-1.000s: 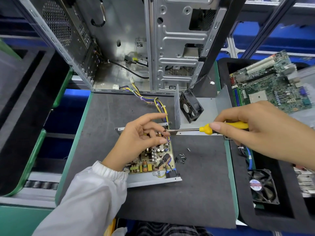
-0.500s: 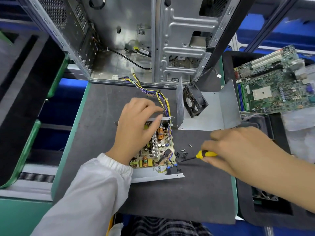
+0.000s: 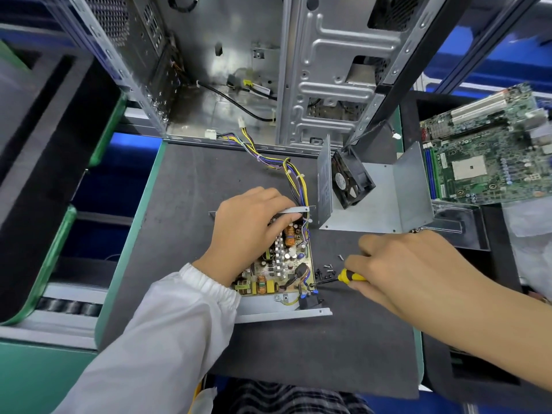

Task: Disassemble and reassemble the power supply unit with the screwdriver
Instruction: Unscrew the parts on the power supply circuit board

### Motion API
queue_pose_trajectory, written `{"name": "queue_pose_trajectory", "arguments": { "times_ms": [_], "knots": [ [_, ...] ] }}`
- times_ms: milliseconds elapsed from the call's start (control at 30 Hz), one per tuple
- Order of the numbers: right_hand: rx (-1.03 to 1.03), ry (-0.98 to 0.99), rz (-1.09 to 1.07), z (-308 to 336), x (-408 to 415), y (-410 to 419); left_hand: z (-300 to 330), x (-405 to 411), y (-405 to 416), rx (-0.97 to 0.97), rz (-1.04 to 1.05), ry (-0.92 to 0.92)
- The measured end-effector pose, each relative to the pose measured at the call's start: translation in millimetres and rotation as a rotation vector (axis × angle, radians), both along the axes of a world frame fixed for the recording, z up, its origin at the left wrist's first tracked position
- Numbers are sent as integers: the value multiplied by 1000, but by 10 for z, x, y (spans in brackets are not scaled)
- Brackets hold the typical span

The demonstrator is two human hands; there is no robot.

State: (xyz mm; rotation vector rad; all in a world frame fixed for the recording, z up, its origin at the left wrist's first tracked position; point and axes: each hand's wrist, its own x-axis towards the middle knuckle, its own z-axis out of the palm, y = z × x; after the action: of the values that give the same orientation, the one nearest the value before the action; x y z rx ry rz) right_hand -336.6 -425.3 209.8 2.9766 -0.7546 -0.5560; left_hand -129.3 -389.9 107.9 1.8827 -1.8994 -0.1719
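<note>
The power supply unit lies opened at the centre of the dark surface, its circuit board exposed in the shallow metal tray and its yellow and purple wire bundle running off toward 12 o'clock into the computer case. That case, the largest thing here, stands open at 12 o'clock. At 2 o'clock lies a green motherboard. Between it and the unit, at about 1 o'clock, sits the removed metal cover with the black fan propped against its wall.

The left hand presses down on the far part of the board, fingers bent over the tray's far rail, steadying it rather than gripping. The right hand, at 3 o'clock of the unit, is closed around the yellow-handled screwdriver, whose dark tip reaches the board's near right corner beside the blue connector. Just beside the shaft, a little pile of loose screws rests on the surface.

The step looks like working a screw at that corner. The risks, as I judge them: the shaft enters at a low slant, so the tip may cam out and gouge nearby components or wires; the sweeping hand or handle could scatter the tiny screws; and if the left hand's pressure eases, the tray may pivot under the torque.
</note>
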Motion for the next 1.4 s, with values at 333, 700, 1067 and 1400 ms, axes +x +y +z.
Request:
{"name": "queue_pose_trajectory", "arguments": {
  "times_ms": [333,700,1067,1400],
  "knots": [
    [1,66,-4,6,8,31,-14,13,-11,22,-6,-13],
    [15,174,86,28,160,-38,51,-17,-3,105,13,-11],
    [100,37,-34,-39,333,-152,411,-310,84,505,-430,909],
    [42,13,141,123,276,-175,302,-325,36,509,-407,990]
  ]
}}
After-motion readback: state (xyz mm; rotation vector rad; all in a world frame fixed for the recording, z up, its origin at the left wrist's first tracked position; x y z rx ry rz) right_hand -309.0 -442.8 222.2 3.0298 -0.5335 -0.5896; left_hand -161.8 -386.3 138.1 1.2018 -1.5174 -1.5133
